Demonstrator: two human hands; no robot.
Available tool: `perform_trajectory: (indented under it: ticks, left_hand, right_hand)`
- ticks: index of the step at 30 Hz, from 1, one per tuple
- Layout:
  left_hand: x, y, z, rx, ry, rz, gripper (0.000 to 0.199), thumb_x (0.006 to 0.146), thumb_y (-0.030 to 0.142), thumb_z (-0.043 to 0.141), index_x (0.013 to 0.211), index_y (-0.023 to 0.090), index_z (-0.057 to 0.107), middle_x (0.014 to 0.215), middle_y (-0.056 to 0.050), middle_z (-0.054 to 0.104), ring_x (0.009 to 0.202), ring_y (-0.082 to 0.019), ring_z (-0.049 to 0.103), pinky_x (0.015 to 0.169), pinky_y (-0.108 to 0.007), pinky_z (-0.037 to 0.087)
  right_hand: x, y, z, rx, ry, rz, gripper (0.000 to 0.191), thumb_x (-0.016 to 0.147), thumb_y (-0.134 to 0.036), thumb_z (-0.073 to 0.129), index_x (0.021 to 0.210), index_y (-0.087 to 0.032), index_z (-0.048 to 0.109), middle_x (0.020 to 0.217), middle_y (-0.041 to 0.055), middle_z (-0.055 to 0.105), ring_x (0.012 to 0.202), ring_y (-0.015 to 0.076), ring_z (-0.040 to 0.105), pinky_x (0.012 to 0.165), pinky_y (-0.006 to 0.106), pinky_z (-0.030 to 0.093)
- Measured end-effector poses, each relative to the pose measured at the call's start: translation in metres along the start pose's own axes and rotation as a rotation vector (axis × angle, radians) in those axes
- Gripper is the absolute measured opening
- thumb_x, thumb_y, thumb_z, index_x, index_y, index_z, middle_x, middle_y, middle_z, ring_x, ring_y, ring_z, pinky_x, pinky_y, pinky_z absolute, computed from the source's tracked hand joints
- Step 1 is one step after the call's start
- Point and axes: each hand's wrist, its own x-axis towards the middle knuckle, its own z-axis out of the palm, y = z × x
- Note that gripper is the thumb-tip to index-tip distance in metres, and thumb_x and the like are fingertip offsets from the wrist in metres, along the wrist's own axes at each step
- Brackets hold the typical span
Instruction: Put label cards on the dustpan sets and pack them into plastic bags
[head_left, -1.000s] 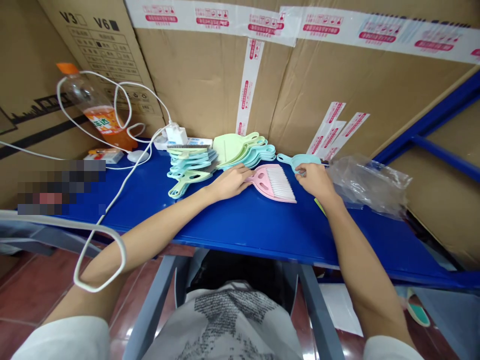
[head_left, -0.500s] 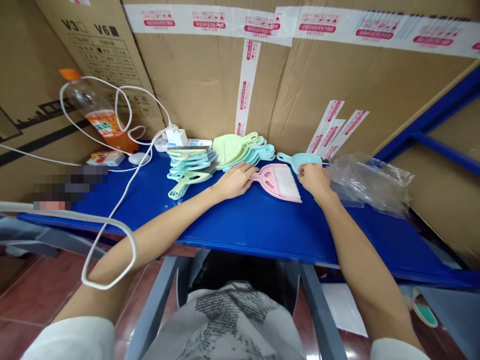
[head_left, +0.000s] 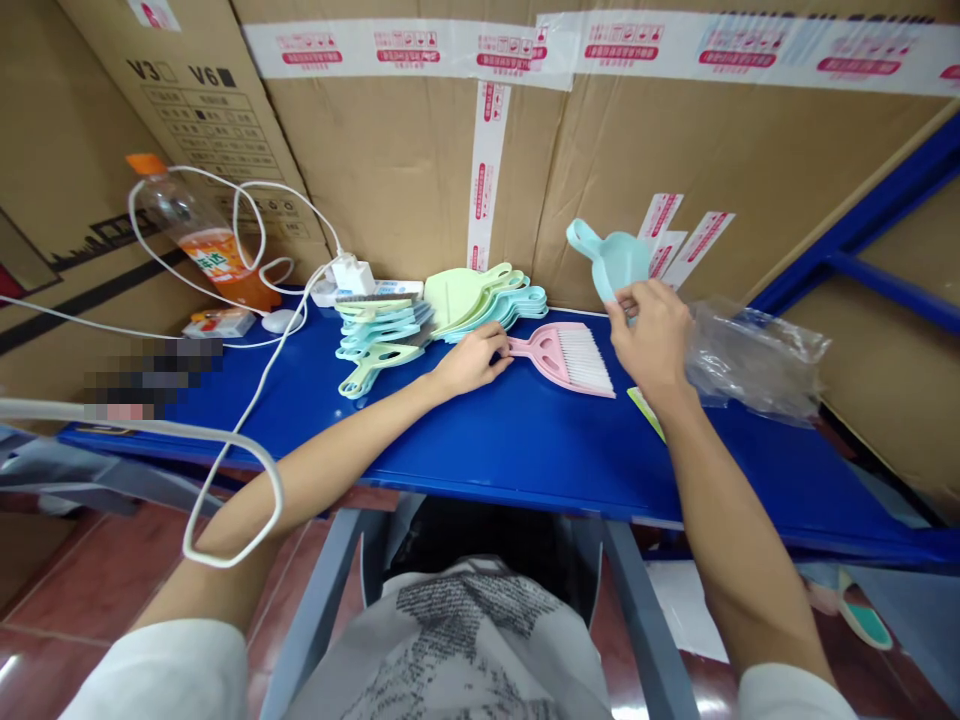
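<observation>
My left hand point(head_left: 474, 362) pinches the handle end of a pink brush and dustpan point(head_left: 555, 357), which lies on the blue table point(head_left: 495, 450) with its white bristles to the right. My right hand point(head_left: 651, 330) grips the edge of a light blue dustpan point(head_left: 621, 262), raised above the table with its handle up and to the left. Left of my left hand are stacked green and blue brushes point(head_left: 381, 335). Behind it lies a fanned stack of green and blue dustpans point(head_left: 457, 298).
A clear plastic bag point(head_left: 757, 365) lies at the right. A yellow-green strip point(head_left: 646, 412) is beside my right wrist. An orange drink bottle point(head_left: 217, 255), white cables and a white plug point(head_left: 352, 275) stand at the left. Cardboard point(head_left: 390, 160) rises behind the table.
My right hand has lifted the light blue dustpan up off the table. The pink brush and dustpan has shifted slightly right, still at my left hand.
</observation>
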Motion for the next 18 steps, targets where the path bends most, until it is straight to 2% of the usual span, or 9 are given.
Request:
perform_trajectory:
  ticks: [3, 5, 7, 9, 10, 12, 14, 16, 18]
  left_hand:
    - [0.002, 0.003, -0.017, -0.145, 0.035, -0.051, 0.022, 0.107, 0.032, 0.061, 0.100, 0.017, 0.076, 0.122, -0.016, 0.078, 0.119, -0.030, 0.074, 0.115, -0.049, 0.056]
    - [0.001, 0.004, -0.036, -0.330, 0.101, -0.215, 0.040, 0.110, 0.049, 0.057, 0.101, 0.015, 0.076, 0.113, -0.015, 0.080, 0.110, -0.029, 0.076, 0.102, -0.044, 0.062]
    - [-0.002, 0.006, -0.055, -0.574, 0.093, -0.385, 0.059, 0.109, 0.069, 0.052, 0.110, 0.016, 0.076, 0.112, -0.013, 0.081, 0.098, -0.026, 0.078, 0.081, -0.035, 0.063]
    - [-0.005, 0.007, -0.069, -0.734, -0.026, -0.451, 0.067, 0.101, 0.079, 0.061, 0.128, 0.019, 0.074, 0.120, -0.012, 0.081, 0.091, -0.023, 0.078, 0.069, -0.030, 0.059]
    - [-0.007, 0.008, -0.073, -0.752, -0.107, -0.443, 0.070, 0.094, 0.078, 0.072, 0.134, 0.020, 0.073, 0.122, -0.012, 0.082, 0.092, -0.022, 0.078, 0.070, -0.029, 0.058]
    - [-0.010, 0.007, -0.074, -0.692, -0.244, -0.407, 0.072, 0.080, 0.063, 0.092, 0.133, 0.017, 0.075, 0.118, -0.013, 0.083, 0.094, -0.022, 0.078, 0.077, -0.029, 0.059]
    - [-0.012, 0.003, -0.071, -0.610, -0.324, -0.393, 0.061, 0.074, 0.048, 0.096, 0.122, 0.013, 0.081, 0.111, -0.014, 0.085, 0.096, -0.023, 0.079, 0.084, -0.032, 0.060]
    - [-0.013, -0.002, -0.068, -0.564, -0.366, -0.413, 0.048, 0.074, 0.041, 0.093, 0.113, 0.013, 0.085, 0.108, -0.013, 0.086, 0.096, -0.024, 0.080, 0.086, -0.033, 0.060]
    - [-0.014, -0.006, -0.066, -0.539, -0.387, -0.430, 0.042, 0.075, 0.039, 0.090, 0.110, 0.016, 0.087, 0.108, -0.011, 0.087, 0.098, -0.024, 0.080, 0.089, -0.033, 0.061]
  right_hand:
    - [-0.036, -0.019, -0.023, 0.072, -0.030, -0.247, 0.029, 0.113, -0.033, 0.049, 0.107, -0.023, 0.075, 0.105, 0.0147, 0.073, 0.107, 0.0339, 0.068, 0.095, 0.046, 0.053]
    - [-0.071, -0.033, -0.029, 0.127, -0.073, -0.483, 0.028, 0.113, -0.029, 0.052, 0.096, -0.025, 0.074, 0.093, 0.0108, 0.072, 0.096, 0.0299, 0.067, 0.084, 0.043, 0.053]
    - [-0.105, -0.048, -0.027, 0.173, -0.101, -0.695, 0.029, 0.112, -0.018, 0.054, 0.094, -0.027, 0.075, 0.086, 0.0071, 0.072, 0.087, 0.0256, 0.065, 0.076, 0.040, 0.051]
    - [-0.130, -0.061, -0.021, 0.161, -0.111, -0.855, 0.036, 0.110, -0.009, 0.050, 0.093, -0.027, 0.076, 0.084, 0.0049, 0.072, 0.084, 0.0229, 0.064, 0.068, 0.038, 0.049]
    - [-0.136, -0.066, -0.017, 0.141, -0.122, -0.913, 0.039, 0.110, -0.007, 0.048, 0.092, -0.027, 0.075, 0.083, 0.0042, 0.072, 0.082, 0.0222, 0.064, 0.065, 0.037, 0.048]
    - [-0.134, -0.069, -0.011, 0.138, -0.186, -0.980, 0.038, 0.112, -0.010, 0.049, 0.090, -0.026, 0.075, 0.086, 0.0036, 0.074, 0.082, 0.0216, 0.065, 0.062, 0.037, 0.046]
    - [-0.115, -0.064, -0.007, 0.234, -0.276, -0.918, 0.032, 0.115, -0.019, 0.052, 0.093, -0.024, 0.075, 0.093, 0.0036, 0.077, 0.085, 0.0205, 0.069, 0.067, 0.034, 0.050]
    - [-0.083, -0.055, -0.003, 0.305, -0.313, -0.676, 0.031, 0.117, -0.029, 0.054, 0.097, -0.022, 0.076, 0.096, 0.0047, 0.080, 0.088, 0.0202, 0.073, 0.077, 0.033, 0.053]
    - [-0.048, -0.049, 0.006, 0.179, -0.281, -0.369, 0.033, 0.117, -0.032, 0.052, 0.099, -0.021, 0.077, 0.097, 0.0073, 0.081, 0.092, 0.0231, 0.075, 0.082, 0.034, 0.053]
